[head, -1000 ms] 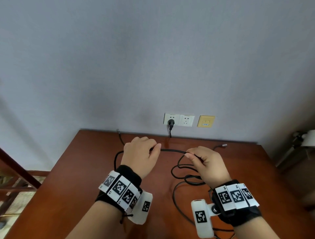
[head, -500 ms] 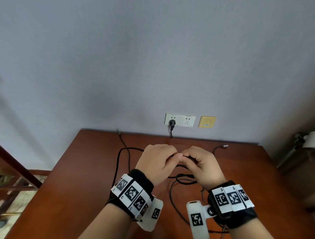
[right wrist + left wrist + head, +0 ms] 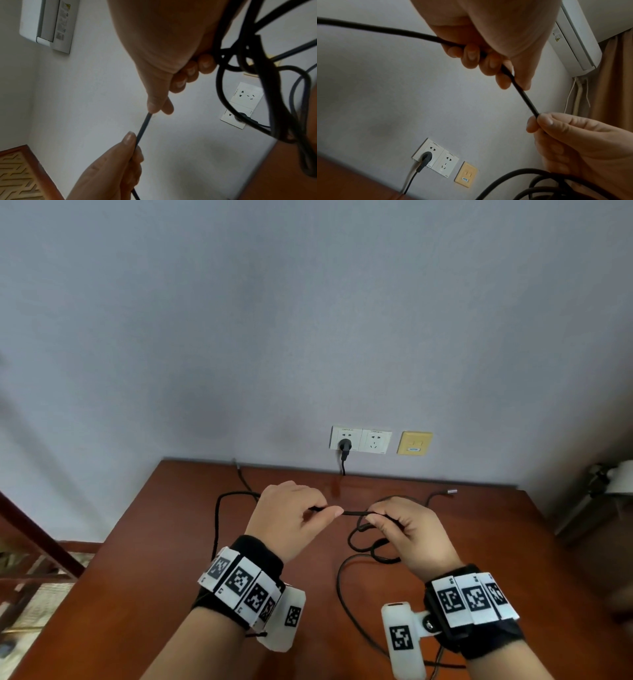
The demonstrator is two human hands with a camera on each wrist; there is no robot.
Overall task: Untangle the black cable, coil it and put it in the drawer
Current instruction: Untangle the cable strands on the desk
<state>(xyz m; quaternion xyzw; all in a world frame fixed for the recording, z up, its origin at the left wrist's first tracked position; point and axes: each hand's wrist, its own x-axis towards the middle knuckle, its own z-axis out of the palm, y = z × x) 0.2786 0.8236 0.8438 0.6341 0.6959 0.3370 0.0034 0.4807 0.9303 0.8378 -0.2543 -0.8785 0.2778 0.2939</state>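
Note:
A thin black cable (image 3: 354,512) stretches taut between my two hands above the brown desk (image 3: 144,542). My left hand (image 3: 294,513) grips it with curled fingers (image 3: 488,63); from there it loops away left over the desk. My right hand (image 3: 402,525) pinches the cable (image 3: 144,127) between thumb and forefinger and also holds several gathered loops (image 3: 243,54) in its palm. More slack (image 3: 342,594) trails on the desk toward me. The cable's silver-tipped end (image 3: 451,492) lies at the back right. No drawer is in view.
Another black plug (image 3: 344,447) sits in a white wall socket (image 3: 359,439) behind the desk, beside a yellow plate (image 3: 414,443). A wooden chair frame (image 3: 30,546) stands at the left. A white air conditioner (image 3: 576,37) hangs on the wall by a brown curtain.
The hands came together half a second ago and have since drawn apart again, with a short taut length of cable between them. Both hands sit lower and nearer than a second ago.

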